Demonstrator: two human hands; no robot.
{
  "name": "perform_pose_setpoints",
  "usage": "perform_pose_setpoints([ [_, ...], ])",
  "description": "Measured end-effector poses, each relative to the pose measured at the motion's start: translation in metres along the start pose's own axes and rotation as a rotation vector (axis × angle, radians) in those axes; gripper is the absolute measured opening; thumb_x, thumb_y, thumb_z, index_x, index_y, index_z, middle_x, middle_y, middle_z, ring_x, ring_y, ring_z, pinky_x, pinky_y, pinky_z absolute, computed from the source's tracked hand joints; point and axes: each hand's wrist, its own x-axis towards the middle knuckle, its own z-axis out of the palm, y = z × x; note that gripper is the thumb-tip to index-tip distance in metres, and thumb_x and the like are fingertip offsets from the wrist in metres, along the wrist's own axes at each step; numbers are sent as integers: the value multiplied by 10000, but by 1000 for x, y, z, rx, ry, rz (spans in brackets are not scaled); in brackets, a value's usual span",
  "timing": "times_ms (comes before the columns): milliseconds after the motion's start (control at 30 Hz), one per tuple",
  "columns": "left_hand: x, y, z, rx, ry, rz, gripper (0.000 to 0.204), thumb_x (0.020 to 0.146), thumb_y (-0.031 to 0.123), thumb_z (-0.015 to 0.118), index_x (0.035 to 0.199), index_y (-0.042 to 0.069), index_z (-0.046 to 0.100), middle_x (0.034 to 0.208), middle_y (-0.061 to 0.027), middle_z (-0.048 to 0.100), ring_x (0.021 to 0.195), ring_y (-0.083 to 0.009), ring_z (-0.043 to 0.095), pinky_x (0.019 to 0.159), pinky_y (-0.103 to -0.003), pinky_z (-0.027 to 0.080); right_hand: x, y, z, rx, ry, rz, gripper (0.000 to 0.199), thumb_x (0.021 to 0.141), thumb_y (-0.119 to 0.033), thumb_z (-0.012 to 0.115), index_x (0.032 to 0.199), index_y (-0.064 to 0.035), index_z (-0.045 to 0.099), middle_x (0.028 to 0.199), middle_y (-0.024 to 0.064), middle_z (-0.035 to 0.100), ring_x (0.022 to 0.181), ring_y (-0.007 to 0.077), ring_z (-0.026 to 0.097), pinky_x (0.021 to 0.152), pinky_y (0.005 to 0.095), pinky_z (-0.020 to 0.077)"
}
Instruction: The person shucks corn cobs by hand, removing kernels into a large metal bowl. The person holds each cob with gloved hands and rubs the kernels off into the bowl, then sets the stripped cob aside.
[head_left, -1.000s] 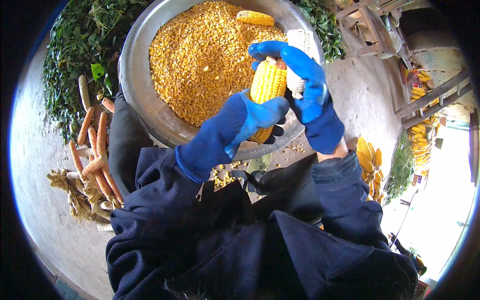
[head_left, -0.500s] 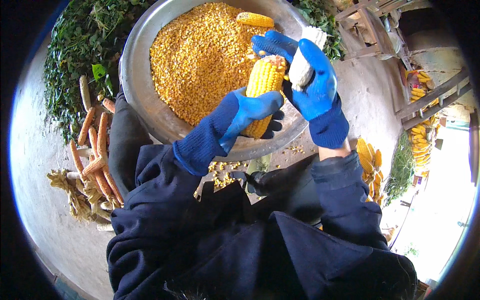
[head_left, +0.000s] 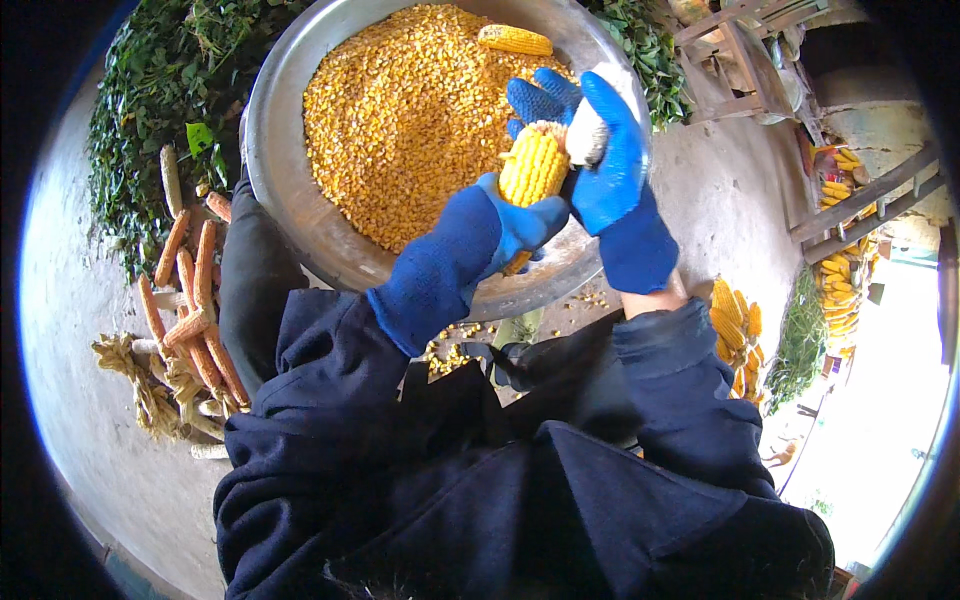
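Both of my hands wear blue coated gloves and are over a large metal basin [head_left: 277, 190] of loose yellow corn kernels [head_left: 400, 130]. My left hand [head_left: 520, 222] is closed round the lower part of a yellow ear of corn [head_left: 534, 170], whose kernels still cover the side I see. A bare white corncob [head_left: 587, 136] rests in my right hand [head_left: 612, 160], between thumb and palm, its end against the ear's upper end. The right hand's other fingers reach behind the ear, partly hidden. Another ear of corn [head_left: 515, 40] lies on the kernels at the far side.
Left on the floor lie stripped reddish cobs [head_left: 205, 270] and dry husks [head_left: 150, 400]. Green leaves [head_left: 150, 130] are heaped at the far left. To the right are yellow ears [head_left: 735, 330] and a wooden frame [head_left: 740, 70]. Spilled kernels [head_left: 445, 355] dot the floor by the basin.
My right hand and the white cob have come left and turned, so the cob now meets the ear. The left hand has tipped the ear slightly and moved a little to the right.
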Motion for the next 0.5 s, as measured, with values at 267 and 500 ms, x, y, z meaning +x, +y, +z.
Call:
perform_pose_setpoints([
  [267,31,-48,5,-42,135,209,534,820,417,753,1112,-8,612,872,-137,708,769,-288,708,664,-378,562,-19,4,0,-692,-355,-468,351,990,-218,539,1231,13,648,1256,121,667,1167,207,626,1012,343,478],
  [500,-19,0,13,679,345,102,427,896,371,679,1129,22,596,955,-121,708,803,-282,706,704,-376,563,-1,15,-11,-265,-31,-115,417,973,-318,558,1279,-36,581,1211,156,665,1096,337,664,964,417,518],
])
